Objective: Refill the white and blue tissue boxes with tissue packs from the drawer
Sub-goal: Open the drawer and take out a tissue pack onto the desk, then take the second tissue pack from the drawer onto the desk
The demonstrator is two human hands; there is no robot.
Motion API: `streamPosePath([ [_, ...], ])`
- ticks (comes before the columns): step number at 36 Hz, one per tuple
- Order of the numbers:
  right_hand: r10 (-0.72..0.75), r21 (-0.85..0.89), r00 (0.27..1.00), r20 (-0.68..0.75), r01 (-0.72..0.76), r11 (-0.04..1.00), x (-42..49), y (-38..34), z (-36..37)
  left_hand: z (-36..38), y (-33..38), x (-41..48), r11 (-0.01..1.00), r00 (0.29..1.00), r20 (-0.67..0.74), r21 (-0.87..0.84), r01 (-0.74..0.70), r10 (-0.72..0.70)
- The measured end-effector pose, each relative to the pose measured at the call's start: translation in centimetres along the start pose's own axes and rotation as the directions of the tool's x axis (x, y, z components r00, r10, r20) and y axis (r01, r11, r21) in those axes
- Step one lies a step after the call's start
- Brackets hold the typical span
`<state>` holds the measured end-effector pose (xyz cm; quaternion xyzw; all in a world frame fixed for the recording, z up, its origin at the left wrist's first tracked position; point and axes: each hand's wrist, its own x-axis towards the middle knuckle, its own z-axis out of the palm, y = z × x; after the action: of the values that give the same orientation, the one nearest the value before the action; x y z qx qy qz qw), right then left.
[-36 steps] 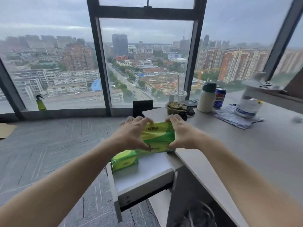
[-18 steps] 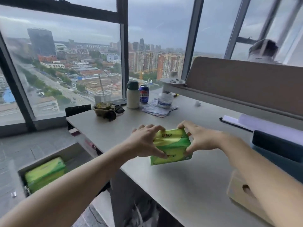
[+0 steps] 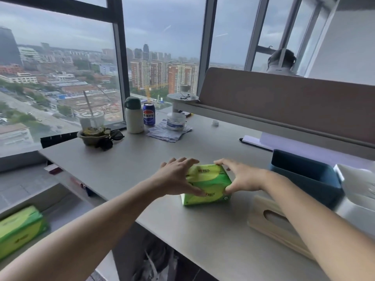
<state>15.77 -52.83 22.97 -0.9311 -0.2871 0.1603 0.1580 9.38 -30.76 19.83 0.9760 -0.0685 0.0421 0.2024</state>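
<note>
A green tissue pack (image 3: pixel 207 184) rests on the grey desk (image 3: pixel 142 157), held between both hands. My left hand (image 3: pixel 175 178) grips its left end and my right hand (image 3: pixel 242 177) grips its right end. To the right stands the blue tissue box (image 3: pixel 304 175), open at the top, and beside it the white tissue box (image 3: pixel 357 185) at the frame edge. A wooden lid with a slot (image 3: pixel 272 222) lies in front of them, partly under my right arm. A second green tissue pack (image 3: pixel 20 228) lies in the open drawer (image 3: pixel 58 205) at lower left.
At the desk's far side stand a bowl with sunglasses (image 3: pixel 95 134), a plastic cup (image 3: pixel 91 118), a white bottle (image 3: pixel 133 116), a soda can (image 3: pixel 149 114) and a jar on a cloth (image 3: pixel 176 121). A brown partition (image 3: pixel 284 102) runs along the right; a person sits behind it.
Both hands carried the green pack from above the drawer rightward onto the desk and lowered it near the blue box. The view swung right.
</note>
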Motion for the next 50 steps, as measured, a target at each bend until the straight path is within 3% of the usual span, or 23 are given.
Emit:
streamPosePath([
  [8, -0.224, -0.097, 0.968, -0.113, 0.214, 0.972, 1.8, -6.4, -1.6, -5.1, -3.6, -3.1, 0.998, 0.983, -0.178, -0.051, 0.029, -0.038],
  [15, -0.474, -0.181, 0.844, -0.249, 0.441, 0.879, 6.6, -14.7, 0.5, -10.0, -10.4, -8.7, 0.975, 0.89, -0.41, -0.168, 0.142, -0.2],
  [21, -0.628, -0.144, 0.724, -0.286, 0.615, 0.775, 10.2, -22.5, 5.0, -12.2, -17.1, -15.7, 0.932, 0.832, -0.423, -0.21, 0.297, -0.36],
  [30, -0.73, -0.012, 0.653, -0.202, 0.743, 0.669, 14.9, -31.9, 12.9, -11.5, -26.4, -23.0, 0.817, 0.724, -0.391, -0.16, 0.554, -0.568],
  [39, -0.714, 0.116, 0.697, -0.065, 0.716, 0.689, 20.3, -35.2, 21.7, -8.1, -33.4, -24.8, 0.69, 0.655, -0.253, -0.076, 0.72, -0.712],
  [45, -0.586, 0.292, 0.807, 0.065, 0.547, 0.785, 23.7, -35.6, 27.6, -6.0, -37.5, -23.8, 0.64, 0.63, -0.135, -0.041, 0.768, -0.765],
  [50, -0.505, 0.359, 0.852, 0.14, 0.432, 0.827, 26.3, -36.1, 31.9, -4.6, -40.1, -23.3, 0.61, 0.614, -0.1, 0.071, 0.79, -0.783],
])
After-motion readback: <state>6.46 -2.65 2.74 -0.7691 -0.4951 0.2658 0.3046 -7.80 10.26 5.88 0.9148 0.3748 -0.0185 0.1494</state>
